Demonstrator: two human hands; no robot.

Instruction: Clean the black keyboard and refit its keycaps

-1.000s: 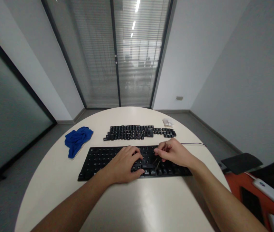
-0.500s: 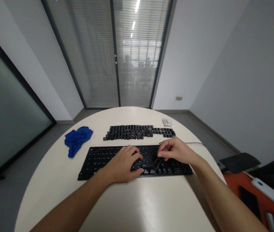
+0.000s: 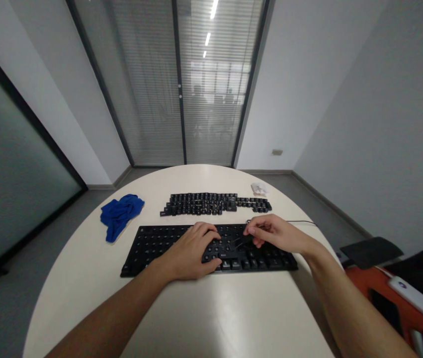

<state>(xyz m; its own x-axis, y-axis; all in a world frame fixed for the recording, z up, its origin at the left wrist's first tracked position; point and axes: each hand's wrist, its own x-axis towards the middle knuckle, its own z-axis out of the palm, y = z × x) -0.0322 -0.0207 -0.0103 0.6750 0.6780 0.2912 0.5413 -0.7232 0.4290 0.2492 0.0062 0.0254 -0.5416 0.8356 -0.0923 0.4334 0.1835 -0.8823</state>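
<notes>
A black keyboard (image 3: 147, 246) lies on the table, mostly stripped of its caps at the left and middle, with keycaps still on its near right part. My left hand (image 3: 192, 253) rests on the keyboard's middle, thumb and fingers spread, holding nothing. Over the right half, my right hand (image 3: 274, 232) pinches a wire keycap puller (image 3: 238, 242), whose thin loops point left and down at the keys. The grip end of the puller is partly hidden by my fingers. Beyond the keyboard, loose black keycaps (image 3: 196, 204) are laid out in rows, touching neither hand.
A crumpled blue cloth (image 3: 122, 213) lies at the left edge of the round white table (image 3: 181, 318). A small crumpled white item (image 3: 259, 189) sits at the far right. The keyboard's cable (image 3: 300, 221) runs off the right side. Beside the table, a power strip (image 3: 418, 298) rests on an orange surface.
The puller's wire tips have swung up and left, from the near rows of keys to higher on the keyboard. My right hand has shifted slightly; my left hand stays put.
</notes>
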